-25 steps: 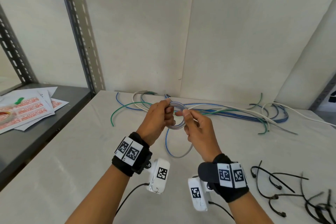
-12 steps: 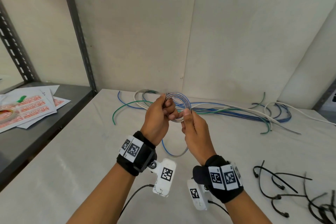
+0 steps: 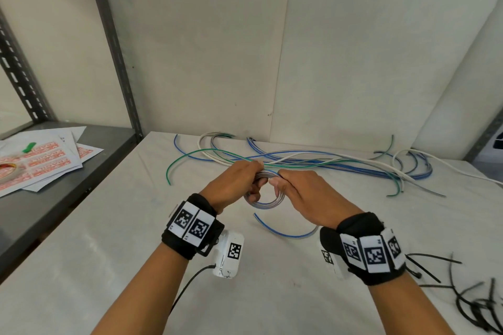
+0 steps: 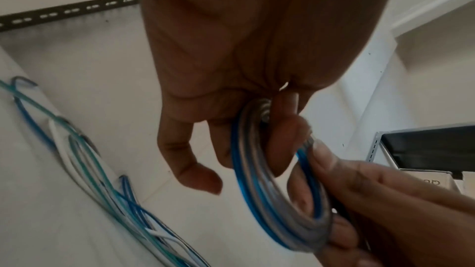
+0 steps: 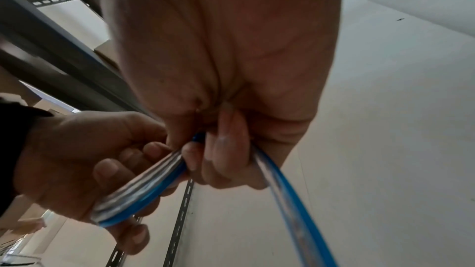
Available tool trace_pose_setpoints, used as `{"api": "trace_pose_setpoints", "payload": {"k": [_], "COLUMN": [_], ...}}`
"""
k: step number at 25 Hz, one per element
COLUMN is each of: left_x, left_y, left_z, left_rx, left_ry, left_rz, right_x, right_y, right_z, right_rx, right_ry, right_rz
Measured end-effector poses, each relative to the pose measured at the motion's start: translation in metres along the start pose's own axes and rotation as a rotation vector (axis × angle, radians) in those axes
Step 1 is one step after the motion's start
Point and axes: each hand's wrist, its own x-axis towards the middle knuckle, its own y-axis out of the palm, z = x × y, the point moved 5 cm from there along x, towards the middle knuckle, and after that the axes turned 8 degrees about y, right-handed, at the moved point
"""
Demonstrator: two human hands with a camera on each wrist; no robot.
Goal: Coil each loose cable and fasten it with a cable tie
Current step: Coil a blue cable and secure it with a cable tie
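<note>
**Coiling in hand, tail still to wind**

Nearest the person, a loose heap of thin black plastic cable ties point(image 3: 473, 304) lies at the right on the white, faintly scuffed counter point(image 3: 81, 266). Above the counter's middle, the left hand point(image 3: 234, 185) and right hand point(image 3: 302, 193) hold a small round coil of glossy blue-and-clear flat cable point(image 3: 265, 200). The left grip curls round the stacked loops; the right grip pinches the strand feeding in. A short curved tail point(image 3: 285, 231) hangs beneath, so the winding step looks almost finished. The next move likely calls for laying in that tail, keeping the springy loops clamped with one hand, and reaching for a tie. Beyond, more blue, white and green loose cables point(image 3: 326, 163) sprawl against the wall.
</note>
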Motion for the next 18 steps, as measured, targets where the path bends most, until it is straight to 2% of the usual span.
{"api": "trace_pose_setpoints", "payload": {"k": [5,8,14,18], "left_x": [-0.002,-0.001,0.001,0.004], "left_y": [-0.002,-0.001,-0.002,-0.002], "left_z": [-0.005,-0.006,-0.007,-0.006], "left_rx": [0.009,-0.012,-0.240,-0.382], "left_ry": [0.092,0.129,0.119,0.116], "left_rz": [-0.013,-0.027,-0.105,-0.187], "right_x": [-0.005,-0.005,-0.010,-0.013], "right_y": [-0.007,-0.009,-0.010,0.013], "right_z": [0.007,0.005,-0.002,0.005], "right_rx": [0.187,0.349,0.497,0.671], "right_ry": [-0.059,-0.039,0.045,0.104], "right_rz": [-0.024,-0.048,-0.353,-0.353]}}
